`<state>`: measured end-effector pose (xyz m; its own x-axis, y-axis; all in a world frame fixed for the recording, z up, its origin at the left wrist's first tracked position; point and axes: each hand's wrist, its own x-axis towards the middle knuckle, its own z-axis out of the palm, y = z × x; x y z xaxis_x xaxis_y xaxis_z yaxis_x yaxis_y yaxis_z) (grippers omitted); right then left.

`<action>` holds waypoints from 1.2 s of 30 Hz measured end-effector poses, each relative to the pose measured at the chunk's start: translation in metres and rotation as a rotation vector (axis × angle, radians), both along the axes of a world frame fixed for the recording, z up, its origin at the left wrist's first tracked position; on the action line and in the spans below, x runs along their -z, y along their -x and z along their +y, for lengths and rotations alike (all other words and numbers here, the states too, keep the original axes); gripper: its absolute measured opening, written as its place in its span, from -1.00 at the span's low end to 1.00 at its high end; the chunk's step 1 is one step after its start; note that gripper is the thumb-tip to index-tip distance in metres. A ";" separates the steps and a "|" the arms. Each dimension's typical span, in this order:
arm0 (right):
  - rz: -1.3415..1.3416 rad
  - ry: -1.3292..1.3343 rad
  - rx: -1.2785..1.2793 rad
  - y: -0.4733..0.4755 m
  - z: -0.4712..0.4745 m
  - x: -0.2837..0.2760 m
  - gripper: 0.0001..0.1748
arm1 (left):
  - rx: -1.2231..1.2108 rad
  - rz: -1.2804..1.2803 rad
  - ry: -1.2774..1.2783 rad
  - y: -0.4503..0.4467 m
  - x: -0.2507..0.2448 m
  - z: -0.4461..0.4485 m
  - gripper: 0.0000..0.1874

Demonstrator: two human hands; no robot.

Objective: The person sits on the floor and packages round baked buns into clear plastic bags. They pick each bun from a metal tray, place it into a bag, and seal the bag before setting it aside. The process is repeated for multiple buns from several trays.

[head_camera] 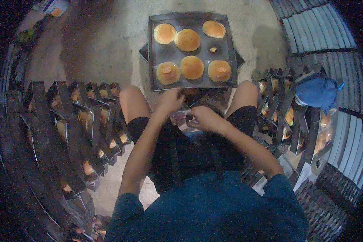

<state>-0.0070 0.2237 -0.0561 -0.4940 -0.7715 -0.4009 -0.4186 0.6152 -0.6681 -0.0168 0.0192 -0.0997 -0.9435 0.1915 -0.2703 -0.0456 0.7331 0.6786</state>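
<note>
In front of me a dark square baking tray holds several round golden buns. Small labels lie on two buns of the near row, at its left and right ends. A torn crumb sits in a gap on the tray. My left hand is just below the tray's near edge, fingers bent together; whether it pinches something is blurred. Over my lap my right hand has its fingers curled on a clear plastic bag. What the bag holds cannot be made out.
Another tray's corners stick out beneath the baking tray. Stacked trays of bread rise at my left, more stacks at my right. A blue cloth or bag lies on the right stack. Slatted panels line the far right.
</note>
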 end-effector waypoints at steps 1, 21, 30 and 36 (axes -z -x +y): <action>0.177 0.014 -0.101 -0.015 0.003 -0.002 -0.50 | 0.109 -0.178 0.031 -0.008 0.000 0.004 -0.57; 0.090 0.048 -0.059 -0.030 0.027 -0.065 -0.70 | -0.122 -0.298 -0.546 -0.026 -0.019 -0.004 -0.47; -0.888 0.685 0.516 -0.026 0.084 -0.140 -0.35 | -0.098 -0.315 -0.990 -0.037 -0.085 0.020 -0.50; -0.360 0.565 0.151 -0.027 0.065 -0.151 -0.28 | -0.336 -0.587 -0.885 -0.034 -0.125 0.006 -0.48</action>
<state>0.0202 0.2890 0.0946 -0.5237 -0.8438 -0.1168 -0.0470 0.1656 -0.9851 0.0170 0.0253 0.0251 -0.7544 0.2965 -0.5856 -0.6359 -0.1089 0.7641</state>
